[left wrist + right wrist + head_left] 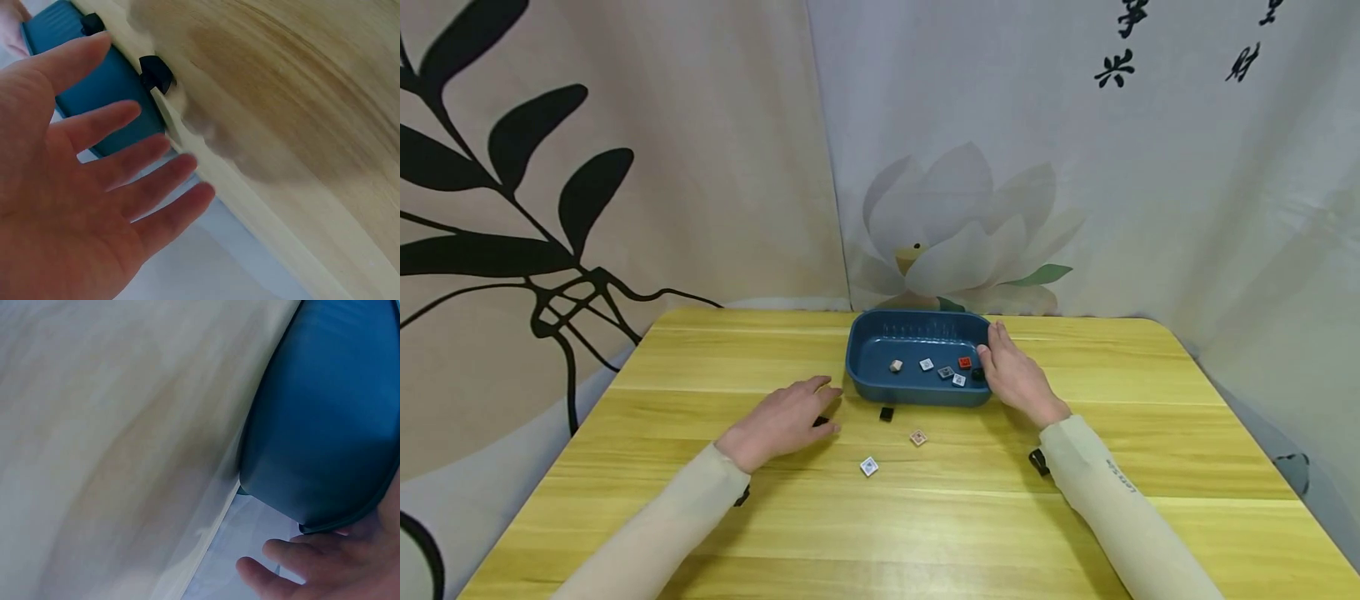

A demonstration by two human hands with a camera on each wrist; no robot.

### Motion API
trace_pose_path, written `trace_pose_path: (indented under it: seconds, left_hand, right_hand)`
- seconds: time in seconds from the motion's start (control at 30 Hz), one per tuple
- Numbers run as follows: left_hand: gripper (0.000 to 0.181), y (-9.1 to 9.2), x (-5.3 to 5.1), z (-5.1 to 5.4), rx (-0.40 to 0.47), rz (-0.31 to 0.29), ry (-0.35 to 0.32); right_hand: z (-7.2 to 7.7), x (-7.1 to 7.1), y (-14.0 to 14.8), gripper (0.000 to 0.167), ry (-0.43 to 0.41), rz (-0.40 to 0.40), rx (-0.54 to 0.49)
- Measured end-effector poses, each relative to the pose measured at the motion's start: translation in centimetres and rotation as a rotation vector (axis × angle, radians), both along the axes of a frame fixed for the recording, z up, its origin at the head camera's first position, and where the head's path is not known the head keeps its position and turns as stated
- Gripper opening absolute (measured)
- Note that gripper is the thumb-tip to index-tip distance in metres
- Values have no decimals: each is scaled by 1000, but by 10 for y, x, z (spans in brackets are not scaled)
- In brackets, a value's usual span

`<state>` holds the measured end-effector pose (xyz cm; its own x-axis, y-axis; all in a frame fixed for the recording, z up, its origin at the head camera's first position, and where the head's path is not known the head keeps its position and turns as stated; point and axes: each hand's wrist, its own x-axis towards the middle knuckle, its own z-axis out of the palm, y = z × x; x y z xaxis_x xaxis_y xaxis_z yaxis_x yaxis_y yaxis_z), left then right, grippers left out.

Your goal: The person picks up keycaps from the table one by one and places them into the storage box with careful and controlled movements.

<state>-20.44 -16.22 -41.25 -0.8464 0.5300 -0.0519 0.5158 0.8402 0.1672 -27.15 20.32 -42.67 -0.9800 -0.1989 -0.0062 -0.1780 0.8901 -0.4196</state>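
My left hand hovers left of the blue tray, fingers spread and holding nothing. Close by its thumb and fingers lies a small black keycap-like piece, partly hidden in the head view and plainer in the left wrist view. Another black piece rests just in front of the tray. At the tray's right end, my right hand holds the rim, thumb over the edge and fingers along the outside. Inside the tray sit several small pieces, among them a red one and a white one.
On the wooden table, nearer to me, lie a white piece and a pale brownish piece. Behind the table's far edge hangs a printed curtain.
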Motion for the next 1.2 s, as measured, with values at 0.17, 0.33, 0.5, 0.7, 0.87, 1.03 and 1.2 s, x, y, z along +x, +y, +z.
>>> trace_pose_path:
  seconds: [0.17, 0.33, 0.5, 0.7, 0.87, 1.03, 1.2]
  left_hand:
    - [40, 0, 2, -2, -21, -32, 18]
    - [22, 0, 2, -3, -10, -60, 46]
    - [17, 1, 1, -3, 9, -63, 20]
    - [9, 2, -1, -2, 27, -76, 20]
    - [12, 2, -2, -3, 25, -79, 32]
    - [13, 0, -2, -4, 35, -81, 35]
    - [7, -2, 0, -3, 53, -86, 66]
  right_hand:
    - [0, 0, 0, 64, 0, -7, 0]
    - [0, 1, -1, 63, 3, -9, -7]
    - [0, 0, -2, 63, -4, -11, -7]
    - [0, 0, -1, 63, -7, -13, -4]
    - [-1, 0, -2, 64, -6, -14, -2]
    - [0, 0, -2, 64, -10, -16, -1]
    - [0, 0, -2, 64, -10, -13, -5]
